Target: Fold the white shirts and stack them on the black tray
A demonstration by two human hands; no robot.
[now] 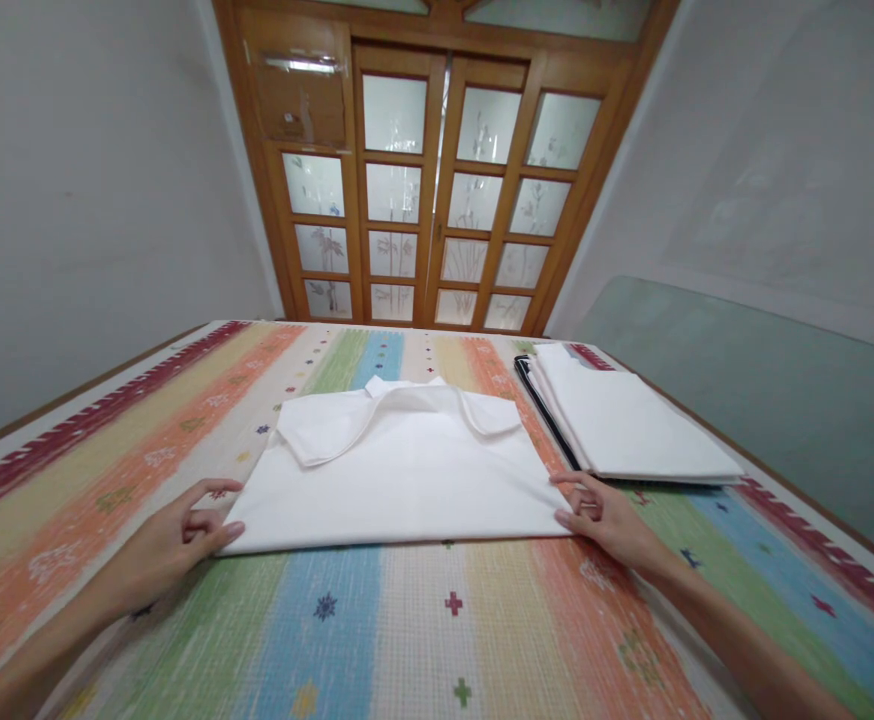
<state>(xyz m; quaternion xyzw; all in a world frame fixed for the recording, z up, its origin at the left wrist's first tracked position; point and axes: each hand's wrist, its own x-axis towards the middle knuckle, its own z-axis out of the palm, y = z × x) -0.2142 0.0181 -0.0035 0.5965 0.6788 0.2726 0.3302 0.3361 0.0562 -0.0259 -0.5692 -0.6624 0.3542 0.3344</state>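
Note:
A white shirt (407,480) lies folded into a wide flat shape on the striped cloth, its long straight fold toward me. Loose layers curve over its far part, where a collar-like edge shows. My left hand (182,530) is at the near left corner, thumb on the fabric and fingers curled beside it. At the near right corner, my right hand (602,510) has its thumb on the shirt, with the index finger along the side edge. Both hands appear to pinch the corners; fingertips under the cloth are hidden.
A stack of folded white clothes (647,430), with a dark piece at its left edge, lies to the right. The striped cloth (332,630) covers the surface. A pale green panel (744,370) stands along the right side; wooden glass-paned doors (437,190) are behind.

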